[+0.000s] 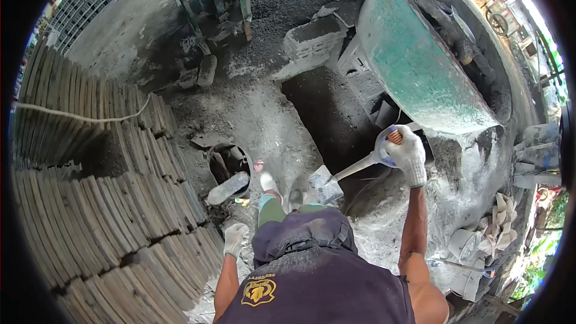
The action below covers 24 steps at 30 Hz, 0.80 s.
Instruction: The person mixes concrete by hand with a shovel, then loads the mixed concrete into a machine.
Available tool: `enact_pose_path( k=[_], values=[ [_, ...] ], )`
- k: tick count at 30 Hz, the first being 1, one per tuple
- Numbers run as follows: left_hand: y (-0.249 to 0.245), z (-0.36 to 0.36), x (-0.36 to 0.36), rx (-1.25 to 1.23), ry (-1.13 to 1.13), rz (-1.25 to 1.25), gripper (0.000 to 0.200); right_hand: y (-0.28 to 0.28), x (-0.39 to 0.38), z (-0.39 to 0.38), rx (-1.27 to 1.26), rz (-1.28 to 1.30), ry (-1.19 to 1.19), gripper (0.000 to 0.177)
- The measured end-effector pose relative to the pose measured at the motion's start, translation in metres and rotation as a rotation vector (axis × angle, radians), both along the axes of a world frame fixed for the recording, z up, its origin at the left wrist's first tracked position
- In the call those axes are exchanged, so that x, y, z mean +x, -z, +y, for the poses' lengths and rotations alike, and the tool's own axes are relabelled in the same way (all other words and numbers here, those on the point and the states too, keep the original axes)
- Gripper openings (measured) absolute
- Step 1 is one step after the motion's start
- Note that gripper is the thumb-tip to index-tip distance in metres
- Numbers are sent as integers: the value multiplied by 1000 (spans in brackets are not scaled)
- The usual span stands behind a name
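Though gloved, right fingers (413, 151) around shovel grip (393, 137).

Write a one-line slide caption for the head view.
Gloved right hand grips a shovel handle beside a green mixer drum; the left hand hangs free near stacked boards.

right hand (408, 155) grips shovel (326, 185) handle; left hand (234, 238) hangs free, gloved

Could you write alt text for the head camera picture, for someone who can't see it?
Seen from above, a person's gloved right hand grips a shovel, its blade low by the feet, beside a green mixer drum. The gloved left hand hangs empty near stacked boards.
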<state>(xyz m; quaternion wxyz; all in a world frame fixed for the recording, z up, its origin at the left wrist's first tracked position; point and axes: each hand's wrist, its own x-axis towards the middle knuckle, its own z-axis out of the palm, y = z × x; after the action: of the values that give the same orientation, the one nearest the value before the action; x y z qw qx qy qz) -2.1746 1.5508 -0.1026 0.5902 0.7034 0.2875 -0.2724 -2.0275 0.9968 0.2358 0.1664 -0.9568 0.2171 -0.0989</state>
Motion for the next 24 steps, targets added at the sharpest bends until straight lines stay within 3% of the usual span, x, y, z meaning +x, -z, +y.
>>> enact_pose_path(
  k=[3,8,9,11,13,16,19,22,24],
  values=[
    [-2,11,53,-207,-64,149,6,-10,43,-1,7,-45,-61,38],
    [89,36,199,-197,195,-54,8,-27,88,13,-10,-51,55,45],
    [48,8,235,-10,158,-187,8,-34,96,14,11,-99,78,46],
    [7,-16,323,-30,311,-43,16,-44,116,13,53,-196,118,47],
    [-25,-59,391,109,540,-334,24,-58,139,12,92,-242,110,46],
    [-72,-155,471,81,697,-532,31,-80,178,21,54,-266,144,46],
    [-91,-265,518,-7,884,-609,46,-97,208,21,33,-314,115,46],
    [-119,-361,542,62,993,-922,68,-127,241,22,84,-275,120,49],
    [-128,-410,561,100,985,-1082,77,-136,258,16,-33,-295,35,51]
  ],
)
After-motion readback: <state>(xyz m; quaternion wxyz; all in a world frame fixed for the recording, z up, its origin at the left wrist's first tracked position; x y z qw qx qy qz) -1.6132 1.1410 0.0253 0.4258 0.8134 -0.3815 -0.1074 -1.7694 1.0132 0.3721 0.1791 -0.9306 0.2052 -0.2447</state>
